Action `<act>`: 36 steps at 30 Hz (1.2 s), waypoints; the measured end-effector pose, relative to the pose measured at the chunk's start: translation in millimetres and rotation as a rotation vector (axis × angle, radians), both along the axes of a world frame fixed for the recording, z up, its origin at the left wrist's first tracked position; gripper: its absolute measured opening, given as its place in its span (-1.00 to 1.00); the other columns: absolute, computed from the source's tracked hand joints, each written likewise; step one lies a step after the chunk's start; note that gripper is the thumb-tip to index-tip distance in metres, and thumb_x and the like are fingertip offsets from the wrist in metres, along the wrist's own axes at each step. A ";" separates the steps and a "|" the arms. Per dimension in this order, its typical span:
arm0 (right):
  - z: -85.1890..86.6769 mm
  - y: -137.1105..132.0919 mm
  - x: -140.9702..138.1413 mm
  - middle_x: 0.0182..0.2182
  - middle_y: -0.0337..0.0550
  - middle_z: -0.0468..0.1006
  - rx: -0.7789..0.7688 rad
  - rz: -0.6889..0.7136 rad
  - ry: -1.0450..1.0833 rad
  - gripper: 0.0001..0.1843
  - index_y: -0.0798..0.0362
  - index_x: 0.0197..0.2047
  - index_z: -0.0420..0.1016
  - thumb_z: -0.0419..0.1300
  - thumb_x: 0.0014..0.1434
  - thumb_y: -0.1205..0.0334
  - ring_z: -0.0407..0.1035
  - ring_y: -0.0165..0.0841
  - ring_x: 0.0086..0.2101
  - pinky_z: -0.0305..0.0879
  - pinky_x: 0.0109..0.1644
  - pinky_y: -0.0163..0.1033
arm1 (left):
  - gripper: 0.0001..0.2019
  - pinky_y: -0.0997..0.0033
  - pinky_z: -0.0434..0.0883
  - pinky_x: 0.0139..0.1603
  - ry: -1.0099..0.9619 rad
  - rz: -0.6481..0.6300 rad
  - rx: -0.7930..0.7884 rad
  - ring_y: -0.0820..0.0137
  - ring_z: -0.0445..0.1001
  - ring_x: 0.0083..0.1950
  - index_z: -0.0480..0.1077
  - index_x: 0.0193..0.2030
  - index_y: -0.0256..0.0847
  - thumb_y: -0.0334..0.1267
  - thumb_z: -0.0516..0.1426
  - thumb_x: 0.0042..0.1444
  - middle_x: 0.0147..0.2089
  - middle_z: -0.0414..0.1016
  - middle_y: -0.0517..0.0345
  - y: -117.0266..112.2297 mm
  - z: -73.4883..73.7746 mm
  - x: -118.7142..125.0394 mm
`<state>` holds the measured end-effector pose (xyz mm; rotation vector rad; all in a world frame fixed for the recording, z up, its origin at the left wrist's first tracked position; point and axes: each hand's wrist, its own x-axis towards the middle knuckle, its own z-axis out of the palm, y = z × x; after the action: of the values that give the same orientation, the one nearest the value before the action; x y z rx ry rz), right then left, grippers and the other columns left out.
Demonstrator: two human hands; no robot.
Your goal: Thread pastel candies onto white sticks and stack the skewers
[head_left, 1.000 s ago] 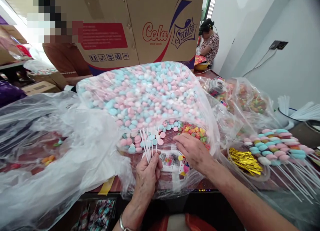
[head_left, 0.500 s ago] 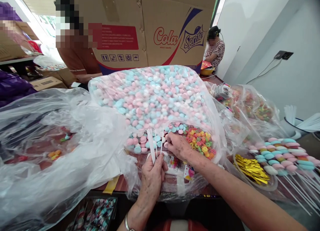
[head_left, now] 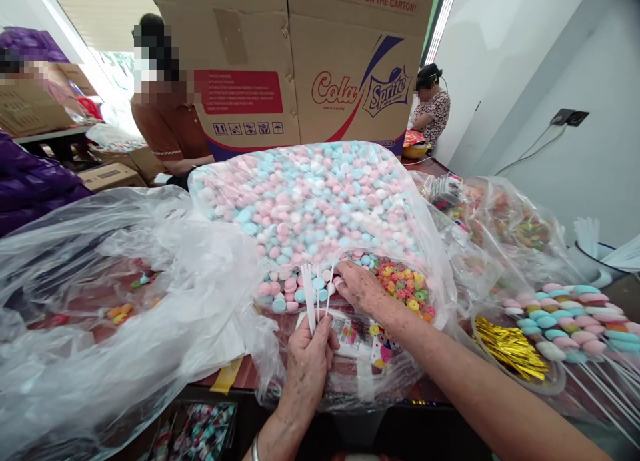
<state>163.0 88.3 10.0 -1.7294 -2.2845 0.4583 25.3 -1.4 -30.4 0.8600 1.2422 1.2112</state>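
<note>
My left hand (head_left: 311, 354) is closed around several thin white sticks (head_left: 308, 294), which point upward; a bunch stands together at the left, and single ones are spread apart at the right. Over the pile, my right hand (head_left: 363, 289) has its fingers curled together by the tip of the rightmost stick. What those fingertips hold, if anything, is hard to make out among the candies. Pink, blue and white marshmallow discs (head_left: 290, 284) lie just beyond the sticks, at the mouth of a big clear bag (head_left: 320, 194) full of them. Colourful ring gummies (head_left: 403, 284) are heaped right of my right hand.
Crumpled plastic sheeting (head_left: 200, 268) covers the left. At right are gold twist ties (head_left: 510, 348) in a round tray and finished marshmallow skewers (head_left: 575, 318). A large carton (head_left: 250, 41) stands behind the bag. Two people (head_left: 170, 128) sit farther back, one (head_left: 434, 108) on the right.
The view has tilted up slightly, so things sit lower in it. My right hand's fingers have shifted a little over the candies beside the stick tip. My left hand keeps its grip on the sticks.
</note>
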 end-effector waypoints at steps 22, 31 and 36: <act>-20.3 -24.8 32.3 -0.27 -0.07 0.53 0.139 -0.002 0.024 -0.84 0.04 -0.30 0.37 0.02 0.32 0.33 0.37 -0.26 -0.22 0.22 -0.13 -0.23 | -0.71 0.57 -0.10 -0.73 -0.005 -0.034 0.026 0.64 0.04 -0.74 0.39 -0.36 -0.23 -0.03 0.19 0.18 -0.63 0.35 0.34 -2.5 -1.3 -0.6; -9.9 -23.4 42.0 -0.35 -0.18 0.53 0.125 -0.116 0.168 -0.86 0.02 -0.20 0.40 0.04 0.30 0.20 0.37 -0.30 -0.34 0.16 -0.25 -0.27 | -0.66 0.53 -0.07 -0.70 0.054 -0.060 0.009 0.60 0.06 -0.71 0.41 -0.45 -0.22 0.03 0.20 0.16 -0.61 0.36 0.29 -3.1 -11.2 -2.7; -9.7 -27.3 30.0 -0.24 -0.03 0.56 0.118 0.006 -0.142 -0.83 0.06 -0.22 0.43 0.02 0.34 0.33 0.39 -0.24 -0.19 0.21 -0.13 -0.24 | -0.65 0.52 -0.05 -0.70 0.069 -0.043 -0.002 0.58 0.07 -0.71 0.44 -0.43 -0.22 0.06 0.22 0.11 -0.60 0.40 0.25 -3.5 -8.5 -2.5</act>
<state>193.0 61.0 0.3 -1.7491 -2.3605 0.2030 22.8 -4.9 -38.9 0.9296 1.2739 1.1547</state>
